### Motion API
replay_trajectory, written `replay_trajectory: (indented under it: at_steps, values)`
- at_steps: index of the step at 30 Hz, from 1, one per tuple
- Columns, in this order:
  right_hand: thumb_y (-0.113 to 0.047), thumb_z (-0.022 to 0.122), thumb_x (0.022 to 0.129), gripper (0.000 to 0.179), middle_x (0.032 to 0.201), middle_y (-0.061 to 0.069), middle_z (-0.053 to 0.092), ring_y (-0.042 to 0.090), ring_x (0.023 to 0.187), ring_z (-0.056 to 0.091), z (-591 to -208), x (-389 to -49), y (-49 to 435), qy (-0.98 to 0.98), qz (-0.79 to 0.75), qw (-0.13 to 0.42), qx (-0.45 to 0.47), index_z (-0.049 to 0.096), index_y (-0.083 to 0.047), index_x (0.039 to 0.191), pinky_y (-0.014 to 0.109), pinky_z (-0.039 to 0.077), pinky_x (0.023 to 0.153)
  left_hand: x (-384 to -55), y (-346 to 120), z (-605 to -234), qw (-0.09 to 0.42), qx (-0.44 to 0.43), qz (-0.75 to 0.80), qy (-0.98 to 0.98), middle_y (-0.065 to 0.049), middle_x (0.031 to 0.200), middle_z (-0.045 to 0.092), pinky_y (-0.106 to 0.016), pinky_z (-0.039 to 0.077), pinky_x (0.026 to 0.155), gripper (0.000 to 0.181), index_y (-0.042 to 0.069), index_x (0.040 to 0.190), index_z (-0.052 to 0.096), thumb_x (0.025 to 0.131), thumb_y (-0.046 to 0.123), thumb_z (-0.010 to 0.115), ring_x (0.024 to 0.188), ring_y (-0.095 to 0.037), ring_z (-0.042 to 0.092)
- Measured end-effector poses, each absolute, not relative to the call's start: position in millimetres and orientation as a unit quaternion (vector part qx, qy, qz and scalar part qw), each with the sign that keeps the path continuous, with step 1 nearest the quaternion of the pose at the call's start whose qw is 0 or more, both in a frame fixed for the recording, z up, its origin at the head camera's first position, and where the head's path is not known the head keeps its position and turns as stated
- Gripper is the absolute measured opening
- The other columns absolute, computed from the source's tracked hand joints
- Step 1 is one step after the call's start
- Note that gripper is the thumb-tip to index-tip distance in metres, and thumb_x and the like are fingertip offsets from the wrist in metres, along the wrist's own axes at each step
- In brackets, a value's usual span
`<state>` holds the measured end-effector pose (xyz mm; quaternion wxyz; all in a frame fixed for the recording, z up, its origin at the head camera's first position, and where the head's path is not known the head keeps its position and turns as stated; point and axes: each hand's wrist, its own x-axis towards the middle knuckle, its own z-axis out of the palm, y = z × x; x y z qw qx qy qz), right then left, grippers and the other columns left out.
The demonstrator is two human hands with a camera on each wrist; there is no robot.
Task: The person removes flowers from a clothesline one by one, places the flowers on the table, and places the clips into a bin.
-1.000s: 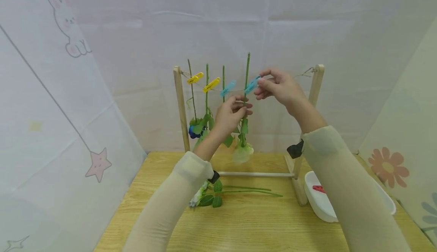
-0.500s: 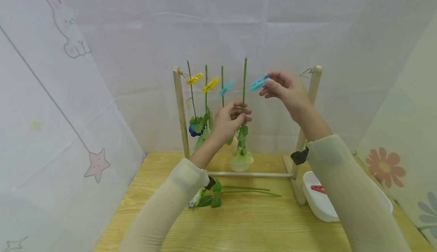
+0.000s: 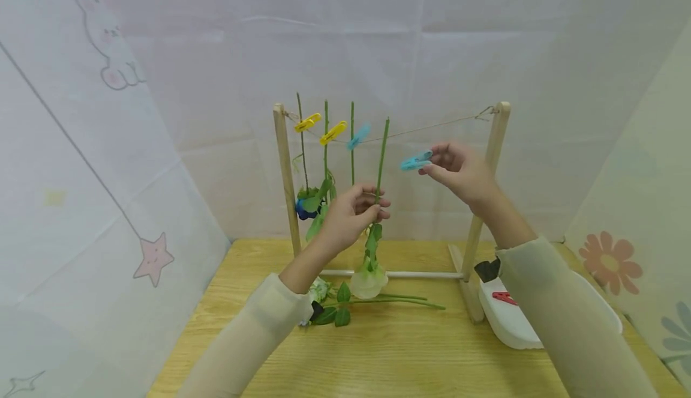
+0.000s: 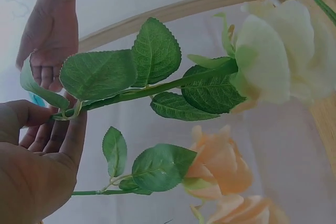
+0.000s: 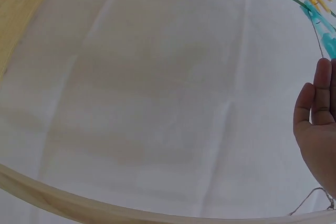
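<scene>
In the head view my left hand (image 3: 351, 215) pinches the green stem of a white rose (image 3: 369, 283) that hangs bloom down. The left wrist view shows that stem between thumb and fingers, with leaves (image 4: 100, 74) just past the fingertips. My right hand (image 3: 465, 176) pinches a light blue clothespin (image 3: 415, 161) by its handle end, in front of and below the twine (image 3: 426, 127). Left of the rose's stem, a second blue clothespin (image 3: 358, 137) and two yellow clothespins (image 3: 333, 133) hold stems at the twine.
The twine runs between two wooden posts (image 3: 496, 146), joined low by a white rod (image 3: 421, 275). A blue flower (image 3: 308, 205) and peach roses (image 4: 220, 163) hang there. Cut-stem flowers (image 3: 399, 302) lie on the table. A white basin (image 3: 504, 326) with a red clothespin (image 3: 504, 297) stands right.
The blue clothespin has come off the twine in my right hand, moving right and down. My left hand has lowered the white rose, drawing it down and slightly left.
</scene>
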<state>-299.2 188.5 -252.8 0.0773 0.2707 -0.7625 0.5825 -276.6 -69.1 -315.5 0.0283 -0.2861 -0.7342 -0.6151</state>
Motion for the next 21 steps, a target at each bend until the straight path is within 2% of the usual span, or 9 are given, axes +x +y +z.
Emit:
replay_trajectory:
  at_steps: [3,13,21]
  values:
    - [-0.004,0.062,0.099,0.027,0.103,0.002,0.071,0.017,0.097,0.07,-262,-295,191,-0.758,0.59,0.066,0.272,0.053,0.005,0.122,0.021,0.054,0.092,-269,-73,-319,0.022,-0.284,-0.601,-0.747,-0.013,0.115,0.072,-0.033,0.061,0.085,0.029,0.003,0.132,0.057,0.103,0.004,0.056,0.098,-0.022,0.073]
    - [-0.01,0.061,0.102,0.025,0.103,0.0,0.071,0.018,0.098,0.07,-291,-286,208,-0.75,0.604,0.041,0.266,0.053,0.002,0.123,0.022,0.051,0.096,-251,-81,-326,0.019,-0.293,-0.569,-0.768,-0.013,0.115,0.071,-0.03,0.061,0.084,0.028,0.002,0.13,0.058,0.102,0.0,0.056,0.098,-0.022,0.073]
    - [-0.013,0.061,0.103,0.033,0.106,0.006,0.071,0.016,0.097,0.07,-309,-278,219,-0.762,0.599,0.027,0.245,0.051,0.004,0.129,0.019,0.05,0.097,-239,-85,-333,0.058,-0.307,-0.529,-0.789,-0.011,0.116,0.071,-0.025,0.06,0.082,0.038,0.003,0.137,0.056,0.1,-0.001,0.059,0.097,-0.019,0.074]
